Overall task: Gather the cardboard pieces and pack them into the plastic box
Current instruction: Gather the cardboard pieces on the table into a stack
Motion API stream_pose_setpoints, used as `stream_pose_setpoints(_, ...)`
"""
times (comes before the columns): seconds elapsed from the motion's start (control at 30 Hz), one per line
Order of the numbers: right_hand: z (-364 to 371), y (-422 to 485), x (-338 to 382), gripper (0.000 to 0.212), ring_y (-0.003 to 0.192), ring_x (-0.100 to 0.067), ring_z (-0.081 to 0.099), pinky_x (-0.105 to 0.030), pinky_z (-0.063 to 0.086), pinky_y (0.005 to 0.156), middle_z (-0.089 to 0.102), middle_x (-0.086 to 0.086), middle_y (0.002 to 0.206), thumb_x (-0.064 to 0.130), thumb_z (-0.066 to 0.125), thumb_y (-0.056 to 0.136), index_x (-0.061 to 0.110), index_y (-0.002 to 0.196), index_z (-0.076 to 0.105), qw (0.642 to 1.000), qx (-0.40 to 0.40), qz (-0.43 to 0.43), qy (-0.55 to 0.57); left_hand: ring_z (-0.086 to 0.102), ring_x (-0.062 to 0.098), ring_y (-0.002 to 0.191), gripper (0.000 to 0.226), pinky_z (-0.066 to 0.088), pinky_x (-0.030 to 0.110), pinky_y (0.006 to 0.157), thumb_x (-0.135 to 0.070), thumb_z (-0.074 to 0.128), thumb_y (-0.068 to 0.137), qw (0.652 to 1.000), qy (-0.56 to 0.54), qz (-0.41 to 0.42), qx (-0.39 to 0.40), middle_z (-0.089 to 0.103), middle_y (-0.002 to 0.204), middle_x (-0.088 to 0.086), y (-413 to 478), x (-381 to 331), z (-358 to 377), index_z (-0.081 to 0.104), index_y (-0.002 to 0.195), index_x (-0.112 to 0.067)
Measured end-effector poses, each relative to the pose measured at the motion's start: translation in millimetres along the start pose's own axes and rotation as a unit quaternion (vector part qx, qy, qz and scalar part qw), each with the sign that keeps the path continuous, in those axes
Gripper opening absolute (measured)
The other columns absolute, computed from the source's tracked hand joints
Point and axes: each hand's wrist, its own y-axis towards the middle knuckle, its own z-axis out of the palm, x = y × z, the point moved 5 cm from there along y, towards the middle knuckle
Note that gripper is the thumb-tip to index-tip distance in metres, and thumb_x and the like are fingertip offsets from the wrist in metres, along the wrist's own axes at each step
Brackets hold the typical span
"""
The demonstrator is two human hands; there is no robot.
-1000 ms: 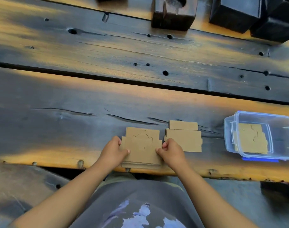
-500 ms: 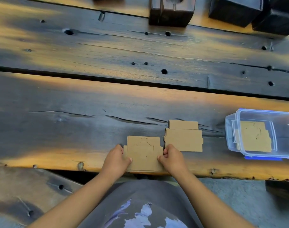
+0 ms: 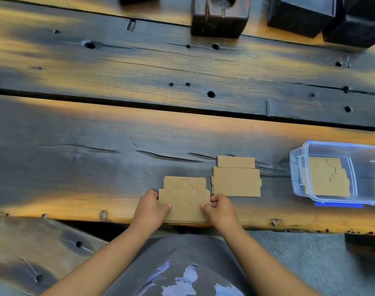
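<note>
Now the flat brown cardboard stack (image 3: 185, 199), pulled nearer the dark wooden tabletop (image 3: 97, 167) edge, is gripped by both hands (image 3: 150, 208) (image 3: 221, 209), ready for packing.

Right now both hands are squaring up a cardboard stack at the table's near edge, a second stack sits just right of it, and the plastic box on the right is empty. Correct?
Not quite: the plastic box is not empty. The head view shows cardboard pieces already lying in it. The rest holds: the left hand and right hand grip the near stack, and the second stack lies just right of it.
</note>
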Motion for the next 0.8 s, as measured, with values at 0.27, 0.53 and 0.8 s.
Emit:
stream_pose_setpoints(0.27, 1, -3, 4, 0.029, 0.093, -0.023, 0.057, -0.033, 0.046, 0.08, 0.055, 0.0, 0.095, 0.023, 0.072, 0.083, 0.016, 0.099, 0.048, 1.0, 0.004, 0.01, -0.004, 0.062, 0.024, 0.083, 0.027, 0.06, 0.043, 0.076, -0.025, 0.077, 0.078, 0.999, -0.036, -0.015, 0.002, 0.056, 0.081, -0.004, 3, -2, -2, 0.052, 0.087, -0.019)
stream_pose_setpoints(0.53, -19, -1, 8, 0.028, 0.091, -0.021, 0.057, -0.03, 0.046, 0.079, 0.057, -0.001, 0.095, 0.022, 0.074, 0.081, 0.018, 0.095, 0.049, 1.0, -0.011, -0.006, 0.027, 0.065, 0.024, 0.092, 0.04, 0.061, 0.048, 0.079, -0.03, 0.079, 0.076, 0.996, -0.082, -0.032, 0.005, 0.061, 0.1, 0.007, 1, -11, -3, 0.053, 0.102, -0.015)
stream_pose_setpoints(0.8, -72, 16, 8, 0.027, 0.091, -0.021, 0.055, -0.029, 0.042, 0.078, 0.051, 0.007, 0.085, 0.02, 0.073, 0.082, 0.015, 0.094, 0.049, 0.998, -0.042, -0.009, 0.043, 0.064, 0.028, 0.099, 0.039, 0.057, 0.052, 0.086, -0.031, 0.078, 0.076, 0.996, -0.086, 0.002, 0.022, 0.055, 0.091, 0.002, 2, -63, 15, 0.049, 0.097, -0.016)
